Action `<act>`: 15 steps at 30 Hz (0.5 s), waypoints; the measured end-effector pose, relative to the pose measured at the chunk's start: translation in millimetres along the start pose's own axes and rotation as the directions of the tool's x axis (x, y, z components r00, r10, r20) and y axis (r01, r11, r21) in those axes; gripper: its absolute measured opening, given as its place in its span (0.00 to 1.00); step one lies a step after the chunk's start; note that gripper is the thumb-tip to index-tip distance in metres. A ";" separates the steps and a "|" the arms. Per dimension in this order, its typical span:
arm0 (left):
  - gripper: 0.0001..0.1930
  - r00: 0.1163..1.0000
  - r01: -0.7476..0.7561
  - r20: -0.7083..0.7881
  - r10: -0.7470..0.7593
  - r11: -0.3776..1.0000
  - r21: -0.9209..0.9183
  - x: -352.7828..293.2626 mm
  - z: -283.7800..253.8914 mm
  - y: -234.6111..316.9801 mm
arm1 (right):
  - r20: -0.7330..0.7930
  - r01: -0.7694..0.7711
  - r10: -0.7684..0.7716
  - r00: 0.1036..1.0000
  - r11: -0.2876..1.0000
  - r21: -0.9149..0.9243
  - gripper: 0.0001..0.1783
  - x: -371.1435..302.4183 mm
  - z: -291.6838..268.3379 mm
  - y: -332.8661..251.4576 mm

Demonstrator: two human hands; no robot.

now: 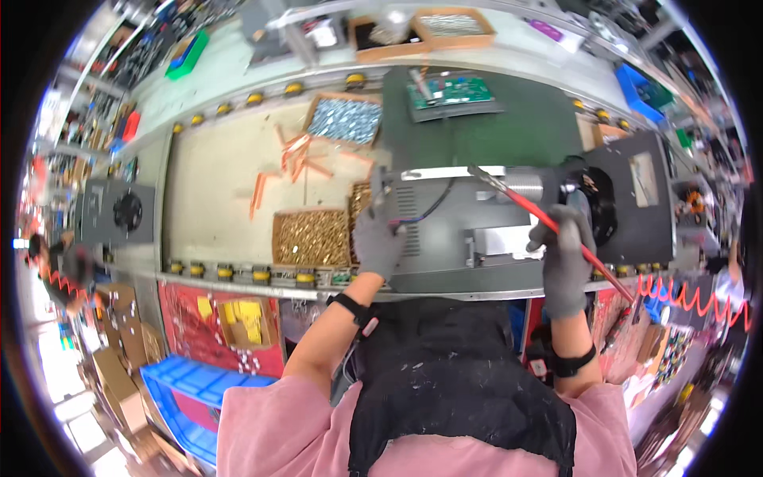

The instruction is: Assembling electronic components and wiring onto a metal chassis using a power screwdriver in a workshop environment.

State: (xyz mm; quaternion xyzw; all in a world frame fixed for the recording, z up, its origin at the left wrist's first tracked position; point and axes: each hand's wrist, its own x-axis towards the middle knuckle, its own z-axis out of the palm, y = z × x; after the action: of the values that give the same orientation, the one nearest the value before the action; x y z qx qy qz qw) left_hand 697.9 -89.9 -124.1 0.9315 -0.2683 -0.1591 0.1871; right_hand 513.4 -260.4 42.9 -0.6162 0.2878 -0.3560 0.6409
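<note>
A dark grey metal housing (pixel 441 230) lies on the bench before me. My left hand (pixel 377 241), in a grey glove, is closed around the housing's left edge, thumb on the inner side. Beside that thumb, a dark cable (pixel 439 203) ends in thin coloured wires. My right hand (pixel 566 258), also gloved, grips a long red-handled tool (pixel 526 205). The tool slants up to the left; its grey metal tip is over a light metal strip (pixel 433 172) along the housing's far side. A ribbed metal cylinder (pixel 524 188) and a bright metal block (pixel 505 241) sit in the housing.
Left of the housing are a box of brass-coloured parts (pixel 310 238), copper strips (pixel 296 156) and a box of silvery parts (pixel 344 120). A green circuit board (pixel 451 91) stands beyond. At right are a black round part (pixel 598 205) and a coiled red hose (pixel 691 298).
</note>
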 end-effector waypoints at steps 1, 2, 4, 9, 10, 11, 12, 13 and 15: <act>0.39 1.000 0.010 -0.022 -0.010 1.000 0.010 0.0 0.6 1.4 | -0.034 0.054 -0.053 0.998 0.998 0.016 0.14 -10.3 -20.5 -15.5; 0.40 0.999 0.039 -0.016 -0.039 0.999 0.020 1.1 1.4 3.8 | -0.078 0.118 -0.115 0.990 0.993 0.031 0.14 -18.2 -37.9 -26.3; 0.40 1.000 0.018 -0.023 -0.018 0.999 0.032 1.6 3.5 10.4 | -0.067 0.155 -0.156 0.986 0.988 -0.014 0.13 -28.6 -64.5 -36.5; 0.41 0.997 0.069 -0.036 -0.066 0.993 0.091 -9.0 6.2 29.5 | 0.282 0.163 -0.080 0.956 0.945 -0.282 0.10 -28.3 -51.7 -9.7; 0.41 0.995 0.087 -0.053 -0.082 0.990 0.106 -10.8 5.7 32.1 | 0.368 0.330 -0.206 0.907 0.890 -0.314 0.11 -21.1 -35.5 4.0; 0.41 0.995 0.089 -0.049 -0.085 0.991 0.100 -11.9 5.7 34.7 | 0.474 0.363 -0.146 0.868 0.838 -0.407 0.13 -15.4 -25.3 13.8; 0.41 0.996 0.089 -0.038 -0.086 0.993 0.078 -11.8 5.2 36.4 | 0.478 0.379 -0.167 0.862 0.839 -0.390 0.13 -8.7 -12.5 25.3; 0.41 0.994 0.097 -0.059 -0.092 0.991 0.093 -12.0 5.0 37.5 | 0.531 0.488 -0.219 0.819 0.752 -0.443 0.13 -3.4 1.5 37.5; 0.38 0.996 0.089 -0.025 -0.087 0.992 0.084 -11.8 4.2 37.8 | 0.594 0.594 -0.261 0.761 0.649 -0.476 0.14 0.2 15.1 56.5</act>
State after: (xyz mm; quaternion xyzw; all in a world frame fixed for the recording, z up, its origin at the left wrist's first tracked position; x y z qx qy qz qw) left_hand 670.1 -114.1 -109.1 0.9512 -0.2316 -0.1459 0.1428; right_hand 531.4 -252.5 -12.2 -0.9143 0.0657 -0.2196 0.3339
